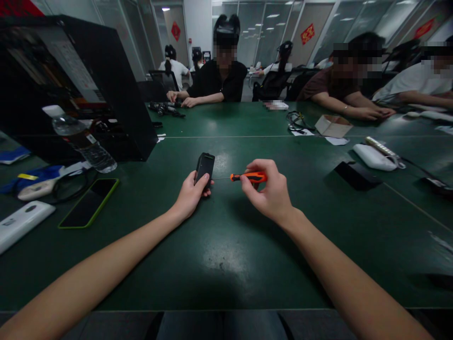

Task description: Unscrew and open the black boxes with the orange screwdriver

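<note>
Screwdriver (253, 177) lies level in the right hand (272, 189), pinched by its orange-and-black handle between thumb and curled fingers. I find the black box (205, 165) in the left hand (190, 194), gripped with the thumb across its face and the fingers around its far side, tilted up over the middle of the green table (226, 250). The thin shaft (222, 179) points at the box's side; from the head view I cannot tell whether its tip is seated or merely near.

Chief hazard, in my judgement: a slip. Should the tip be poorly seated or a push come at a slant, the shaft could skate along the casing and scratch it, or jab the left fingertips (207, 192), which lie just beside its line. Second: the box could twist under turning force, since I see only one hand bracing it. Third: any small loose part could drop and be hard to find on the dark surface. The phone (88, 203) and bottle (83, 141) sit well apart to the left, so I rate a knock there as unlikely.
</note>
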The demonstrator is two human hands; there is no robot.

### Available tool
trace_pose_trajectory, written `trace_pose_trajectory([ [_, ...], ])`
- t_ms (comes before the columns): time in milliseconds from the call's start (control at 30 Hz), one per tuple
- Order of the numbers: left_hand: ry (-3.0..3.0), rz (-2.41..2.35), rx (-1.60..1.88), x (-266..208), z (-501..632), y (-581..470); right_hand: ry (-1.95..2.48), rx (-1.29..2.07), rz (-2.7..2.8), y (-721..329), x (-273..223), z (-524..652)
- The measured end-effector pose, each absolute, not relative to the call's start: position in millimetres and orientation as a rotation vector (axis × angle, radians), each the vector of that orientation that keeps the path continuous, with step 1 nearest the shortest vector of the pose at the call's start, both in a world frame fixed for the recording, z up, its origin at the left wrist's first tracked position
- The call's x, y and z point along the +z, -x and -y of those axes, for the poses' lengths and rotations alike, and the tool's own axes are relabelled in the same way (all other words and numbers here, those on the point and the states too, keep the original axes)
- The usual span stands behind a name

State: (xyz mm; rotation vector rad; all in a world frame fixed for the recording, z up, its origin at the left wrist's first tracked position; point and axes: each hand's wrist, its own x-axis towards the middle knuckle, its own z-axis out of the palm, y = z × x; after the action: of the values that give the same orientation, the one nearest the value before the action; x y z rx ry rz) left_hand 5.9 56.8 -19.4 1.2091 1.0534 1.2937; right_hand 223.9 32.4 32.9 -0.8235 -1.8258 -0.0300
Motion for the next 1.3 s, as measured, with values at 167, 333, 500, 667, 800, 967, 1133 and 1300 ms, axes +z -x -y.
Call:
trace_pose_trajectory([
  [167, -1.232, -1.036, 1.286, -22, -58, -5, 0.742, -0.204, 1.883, -223, 32, -29],
  [333, -1.272, -1.033, 1.250, -21, -56, -6, 0.732, -0.312, 1.798, -225, 32, -31],
  [500, -1.439, -1.057, 1.170, -16, -49, -8, 0.731, -0.383, 1.701, -225, 35, -30],
  [667, -1.515, -1.049, 1.136, -15, -48, -8, 0.692, -0.479, 1.736, -225, 35, -29],
  [800, -1.530, -1.061, 1.141, -16, -48, -8, 0.698, -0.504, 1.755, -225, 34, -29],
  [967, -1.531, -1.071, 1.130, -15, -47, -8, 0.705, -0.520, 1.765, -225, 34, -30],
  [1133, -1.508, -1.104, 1.148, -13, -46, -8, 0.748, -0.447, 1.820, -224, 36, -28],
  [1300, -1.484, -1.129, 1.161, -14, -48, -8, 0.748, -0.242, 1.899, -221, 42, -25],
])
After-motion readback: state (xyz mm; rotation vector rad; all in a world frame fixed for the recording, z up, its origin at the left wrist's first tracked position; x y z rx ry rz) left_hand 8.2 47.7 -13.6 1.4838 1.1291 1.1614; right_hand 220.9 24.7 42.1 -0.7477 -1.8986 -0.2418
